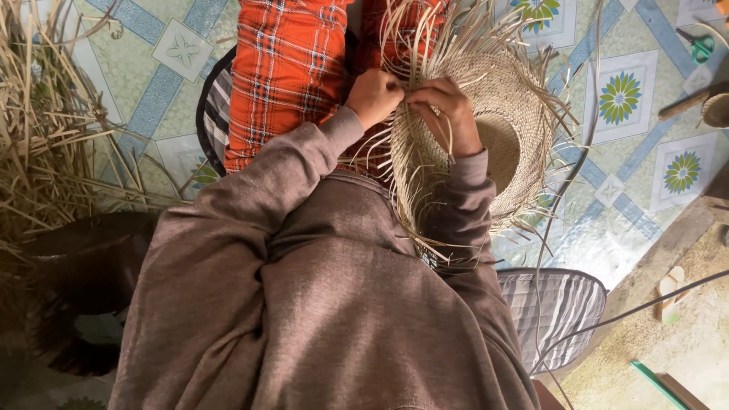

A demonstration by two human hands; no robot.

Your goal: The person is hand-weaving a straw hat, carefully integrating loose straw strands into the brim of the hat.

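Observation:
A half-woven straw hat (501, 121) rests on my lap, its brim bristling with loose, unwoven strands. My left hand (373, 95) is closed on strands at the hat's near edge, beside my orange plaid trouser leg (285, 68). My right hand (448, 110) lies on the hat's brim, its fingers pinching a straw strand right next to the left hand. Both hands nearly touch. My brown sleeves cover both arms.
A heap of dry straw (45, 137) lies at the left. A striped cushion (554, 304) sits under me on the patterned tile floor (630, 99). Green-handled scissors (699, 44) and a wooden tool (683, 102) lie at the upper right. A sandal (670, 292) lies at the right.

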